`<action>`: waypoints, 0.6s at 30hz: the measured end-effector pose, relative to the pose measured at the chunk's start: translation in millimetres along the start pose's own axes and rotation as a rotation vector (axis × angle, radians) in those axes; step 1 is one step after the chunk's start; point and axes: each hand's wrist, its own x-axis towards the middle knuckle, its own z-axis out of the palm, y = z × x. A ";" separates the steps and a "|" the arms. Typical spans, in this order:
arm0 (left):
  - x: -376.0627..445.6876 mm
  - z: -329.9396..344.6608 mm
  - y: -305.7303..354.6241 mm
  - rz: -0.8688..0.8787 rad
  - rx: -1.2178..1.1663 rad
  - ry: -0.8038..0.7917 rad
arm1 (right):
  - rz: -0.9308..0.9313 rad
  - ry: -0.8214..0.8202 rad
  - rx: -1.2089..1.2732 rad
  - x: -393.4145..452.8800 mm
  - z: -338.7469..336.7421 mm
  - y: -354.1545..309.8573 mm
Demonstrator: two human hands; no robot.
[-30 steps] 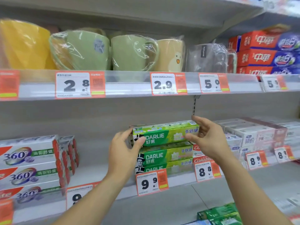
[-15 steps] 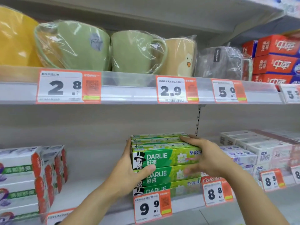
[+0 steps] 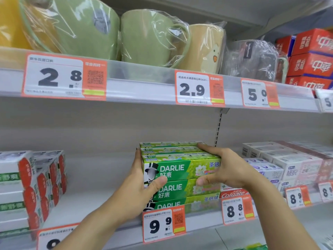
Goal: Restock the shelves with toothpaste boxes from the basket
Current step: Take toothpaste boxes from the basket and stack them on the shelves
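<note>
A stack of green Darlie toothpaste boxes (image 3: 177,179) stands on the middle shelf (image 3: 100,179), three high at the front, with more rows behind. My left hand (image 3: 144,188) grips the stack's left end, thumb across the front of the top box (image 3: 182,169). My right hand (image 3: 228,170) grips the right end of that top box, fingers over its top and thumb on its front. The basket is not in view.
White and red toothpaste boxes (image 3: 30,188) are stacked at the left of the shelf, with bare shelf between them and the Darlie stack. White boxes (image 3: 281,161) and a Colgate box (image 3: 234,193) sit to the right. Wrapped mugs (image 3: 151,37) line the shelf above.
The top Darlie box has been set down square on the stack. Both hands closed in on its ends and stay there. The camera moved closer and tilted up.
</note>
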 end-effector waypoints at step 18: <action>-12.8 -0.8 19.7 -0.079 0.144 0.093 | 0.068 0.063 -0.044 -9.0 3.8 -9.4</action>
